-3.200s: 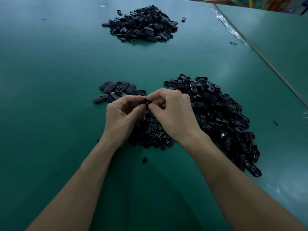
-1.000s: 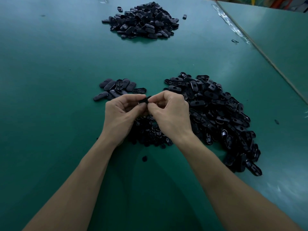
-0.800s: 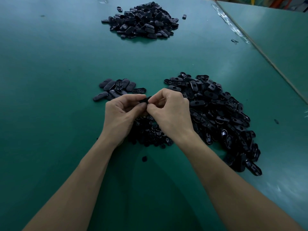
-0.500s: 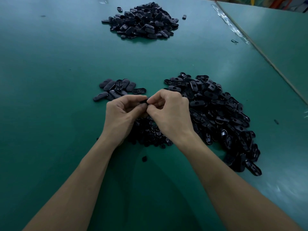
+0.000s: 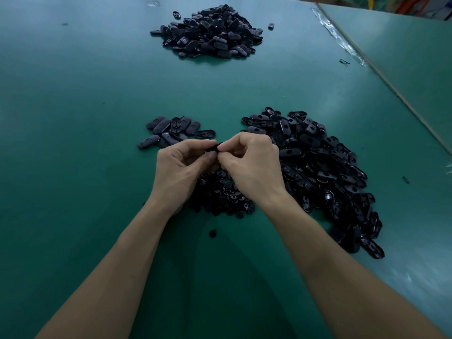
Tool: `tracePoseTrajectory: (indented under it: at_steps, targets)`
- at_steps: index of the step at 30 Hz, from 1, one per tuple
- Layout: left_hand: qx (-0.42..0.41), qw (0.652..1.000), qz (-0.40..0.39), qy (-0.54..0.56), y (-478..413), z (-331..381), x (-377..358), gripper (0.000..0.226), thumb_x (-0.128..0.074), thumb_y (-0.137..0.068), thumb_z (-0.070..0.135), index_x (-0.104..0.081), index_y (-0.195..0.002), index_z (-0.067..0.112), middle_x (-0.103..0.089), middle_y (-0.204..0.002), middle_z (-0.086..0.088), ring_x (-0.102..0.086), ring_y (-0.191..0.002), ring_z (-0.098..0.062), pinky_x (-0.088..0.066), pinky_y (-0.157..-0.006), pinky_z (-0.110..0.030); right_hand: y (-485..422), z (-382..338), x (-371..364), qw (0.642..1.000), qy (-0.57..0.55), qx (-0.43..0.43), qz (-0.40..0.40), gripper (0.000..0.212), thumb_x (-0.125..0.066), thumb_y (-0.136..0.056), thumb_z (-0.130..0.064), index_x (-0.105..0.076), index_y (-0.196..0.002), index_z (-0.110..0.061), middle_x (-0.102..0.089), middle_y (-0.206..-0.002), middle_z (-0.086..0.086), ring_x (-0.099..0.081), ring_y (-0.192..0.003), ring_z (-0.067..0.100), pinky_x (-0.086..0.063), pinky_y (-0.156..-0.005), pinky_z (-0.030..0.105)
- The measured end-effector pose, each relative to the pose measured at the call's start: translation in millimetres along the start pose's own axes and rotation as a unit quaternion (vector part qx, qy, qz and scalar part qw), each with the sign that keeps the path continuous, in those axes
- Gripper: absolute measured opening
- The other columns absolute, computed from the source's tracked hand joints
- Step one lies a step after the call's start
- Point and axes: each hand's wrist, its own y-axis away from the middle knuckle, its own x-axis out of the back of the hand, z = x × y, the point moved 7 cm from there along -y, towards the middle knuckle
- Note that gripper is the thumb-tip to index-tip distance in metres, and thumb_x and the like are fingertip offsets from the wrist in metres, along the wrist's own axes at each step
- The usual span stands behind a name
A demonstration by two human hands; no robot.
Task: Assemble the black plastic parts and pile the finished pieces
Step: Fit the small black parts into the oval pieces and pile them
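Here's the green table (image 5: pixel 73 94), wide and dim, and the landmark on it is the big pile (image 5: pixel 318 167) of black oval shells, sprawling in a long curve. Right of the big pile, past a taped seam, a neighbouring table (image 5: pixel 403 57) butts up. Well beyond the big pile and off to its left sits the far pile (image 5: pixel 210 33) of similar black pieces, heaped up. Now the hands: two bare forearms reach in just left of the big pile, and the right hand (image 5: pixel 252 165) hangs over that pile's left fringe. The left hand (image 5: pixel 181 167) meets it fingertip to fingertip, a little further left. Beneath both hands, right up against the big pile's left side, lies a heap of small round parts (image 5: pixel 220 194). Left of the big pile and clear of it, a small cluster (image 5: pixel 171 130) of oval pieces lies flat on the table. And the action: a black part (image 5: pixel 212 149) sits between the hands, left fingers (image 5: pixel 195 144) curled and clamped on one end, right fingers (image 5: pixel 234 140) pinched tight on the other, with most of it hidden. Nearer than the big pile, to its left, a stray round piece (image 5: pixel 212 233) lies alone.
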Motion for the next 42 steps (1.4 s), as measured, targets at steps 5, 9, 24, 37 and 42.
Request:
tracePoseTrajectory:
  at_steps: [5, 9, 24, 37, 42]
  targets:
    - [0.002, 1.000, 0.001, -0.003, -0.2, 0.0, 0.1, 0.021, -0.067, -0.088, -0.009, -0.071, -0.101, 0.007, -0.078, -0.087, 0.000, -0.074, -0.081, -0.013, -0.058, -0.075, -0.022, -0.7, -4.8, -1.3, 0.999, 0.043, 0.028, -0.010, 0.012, -0.071, -0.086, -0.008, -0.079, -0.092, -0.014, -0.074, -0.081, -0.004, -0.069, -0.073, 0.003, -0.053, -0.070, 0.010]
    - [0.005, 1.000, 0.002, -0.013, -0.1, -1.4, 0.3, 0.022, -0.067, -0.088, -0.009, -0.071, -0.100, 0.009, -0.078, -0.087, 0.000, -0.074, -0.082, -0.014, -0.058, -0.076, -0.022, -1.1, -5.3, -0.6, 0.998, 0.058, 0.031, -0.021, 0.011, -0.070, -0.087, -0.009, -0.077, -0.090, -0.017, -0.073, -0.079, -0.006, -0.068, -0.074, 0.005, -0.053, -0.071, 0.013]
    - [0.013, 1.000, -0.003, -0.001, -0.6, -2.4, -0.8, 0.022, -0.065, -0.089, -0.008, -0.072, -0.100, 0.009, -0.078, -0.090, -0.002, -0.073, -0.086, -0.016, -0.059, -0.079, -0.025, 1.4, -3.3, 1.1, 0.999, 0.047, 0.018, -0.012, 0.012, -0.070, -0.086, -0.013, -0.068, -0.081, -0.023, -0.065, -0.070, -0.012, -0.063, -0.072, -0.002, -0.046, -0.062, 0.005]
    - [0.012, 1.000, 0.001, -0.013, 0.1, -0.8, -1.0, 0.020, -0.064, -0.090, -0.008, -0.071, -0.105, 0.004, -0.076, -0.095, -0.007, -0.073, -0.088, -0.019, -0.060, -0.082, -0.028, -0.8, -5.0, -1.1, 0.998, 0.035, 0.035, -0.025, 0.012, -0.070, -0.088, -0.010, -0.071, -0.085, -0.022, -0.068, -0.073, -0.014, -0.065, -0.073, -0.003, -0.049, -0.065, 0.006]
    - [0.009, 1.000, -0.005, -0.027, -0.1, -0.1, -1.2, 0.021, -0.064, -0.090, -0.008, -0.071, -0.105, 0.005, -0.077, -0.091, -0.003, -0.073, -0.084, -0.014, -0.057, -0.077, -0.022, 1.2, -3.1, -1.8, 0.999, 0.038, 0.027, -0.017, 0.011, -0.068, -0.088, -0.010, -0.072, -0.088, -0.020, -0.067, -0.073, -0.013, -0.065, -0.071, -0.002, -0.048, -0.064, 0.006]
